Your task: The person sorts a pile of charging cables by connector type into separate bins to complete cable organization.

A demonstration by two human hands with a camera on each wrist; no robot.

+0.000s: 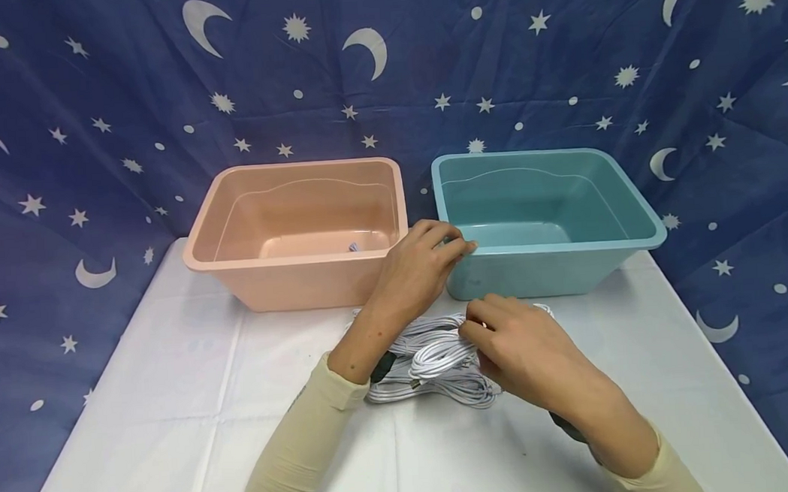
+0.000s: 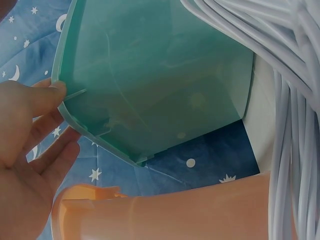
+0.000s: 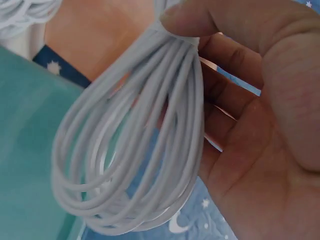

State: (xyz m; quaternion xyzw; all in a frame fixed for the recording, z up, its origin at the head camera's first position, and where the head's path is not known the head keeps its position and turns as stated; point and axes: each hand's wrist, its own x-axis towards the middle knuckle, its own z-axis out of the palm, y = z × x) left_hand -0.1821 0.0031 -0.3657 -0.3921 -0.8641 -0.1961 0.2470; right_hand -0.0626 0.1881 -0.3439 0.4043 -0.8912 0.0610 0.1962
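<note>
At the near left corner of the teal plastic bin (image 1: 558, 272), my left hand (image 1: 416, 267) pinches the rim, thumb on one side and fingers on the other in the left wrist view. My right hand (image 1: 525, 351) holds a coiled bundle of white cable (image 3: 135, 145) between thumb and fingers. A white band wraps the bundle where the thumb presses, and its loops hang down from there in the right wrist view. Under it on the table lie more coils of white cable (image 1: 467, 392), partly hidden by both hands.
Left of the teal bin stands a peach plastic bin (image 1: 301, 285) with a small bluish-grey piece (image 1: 353, 247) on its floor. A white cloth covers the table (image 1: 169, 440). Behind hangs a blue curtain (image 1: 261, 73) with moons and stars.
</note>
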